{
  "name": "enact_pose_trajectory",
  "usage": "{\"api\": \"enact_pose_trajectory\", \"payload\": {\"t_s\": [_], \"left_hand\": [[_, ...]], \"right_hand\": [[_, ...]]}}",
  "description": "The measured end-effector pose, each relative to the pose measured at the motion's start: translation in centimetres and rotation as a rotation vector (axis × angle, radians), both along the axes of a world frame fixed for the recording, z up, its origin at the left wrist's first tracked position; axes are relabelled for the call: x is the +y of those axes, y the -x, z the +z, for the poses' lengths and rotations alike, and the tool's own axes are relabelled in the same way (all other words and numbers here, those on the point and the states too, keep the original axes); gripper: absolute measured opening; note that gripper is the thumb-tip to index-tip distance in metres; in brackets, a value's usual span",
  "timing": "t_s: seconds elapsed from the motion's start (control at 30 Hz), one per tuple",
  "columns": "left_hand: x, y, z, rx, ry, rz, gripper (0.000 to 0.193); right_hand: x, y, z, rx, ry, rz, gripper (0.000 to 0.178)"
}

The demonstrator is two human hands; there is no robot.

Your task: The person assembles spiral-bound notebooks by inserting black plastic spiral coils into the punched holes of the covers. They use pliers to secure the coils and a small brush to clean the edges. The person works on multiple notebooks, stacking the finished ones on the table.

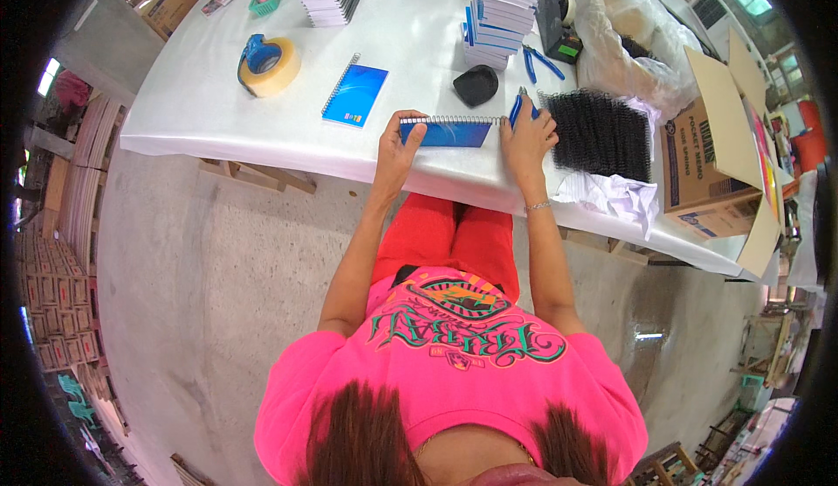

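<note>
Pin the blue-covered spiral-bound notebook (449, 131) flat with left hand (397, 141) gripping its end; right hand (526, 133), clasping blue-handled pliers (517, 107), crimps the coil end squarely.

White table (201, 111): yellowish packing-tape roll on blue dispenser (267, 65), closed blue spiral notebook (354, 95), black oval object (476, 85), open brown cardboard box (711, 167).

Blue spiral-bound notebook (449, 131) lies flat at table edge (262, 150).
</note>
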State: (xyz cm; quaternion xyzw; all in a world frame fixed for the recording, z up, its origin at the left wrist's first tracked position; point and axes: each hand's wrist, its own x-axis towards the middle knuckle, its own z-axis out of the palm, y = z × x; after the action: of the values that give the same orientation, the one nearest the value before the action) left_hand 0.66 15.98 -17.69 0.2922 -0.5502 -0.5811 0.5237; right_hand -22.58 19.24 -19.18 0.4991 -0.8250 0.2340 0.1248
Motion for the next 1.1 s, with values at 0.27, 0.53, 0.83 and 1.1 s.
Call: {"api": "enact_pose_trajectory", "payload": {"t_s": [0.27,0.53,0.83,1.1], "left_hand": [[0.1,-0.6,1.0,-0.133,0.144,0.059,0.022],[0.2,-1.6,2.2,-0.313,0.102,0.102,0.020],[0.4,-1.9,2.4,-0.210,0.036,0.056,0.024],[0.6,-2.1,1.7,-0.222,0.063,0.128,0.021]], "right_hand": [[2.0,1.0,2.0,-0.423,0.237,0.184,0.067],[6.7,-7.4,7.7,-0.692,0.331,0.396,0.055],[7.0,-14.1,6.4,-0.467,0.279,0.623,0.051],[6.8,-14.9,5.1,-0.416,0.266,0.619,0.052]]}}
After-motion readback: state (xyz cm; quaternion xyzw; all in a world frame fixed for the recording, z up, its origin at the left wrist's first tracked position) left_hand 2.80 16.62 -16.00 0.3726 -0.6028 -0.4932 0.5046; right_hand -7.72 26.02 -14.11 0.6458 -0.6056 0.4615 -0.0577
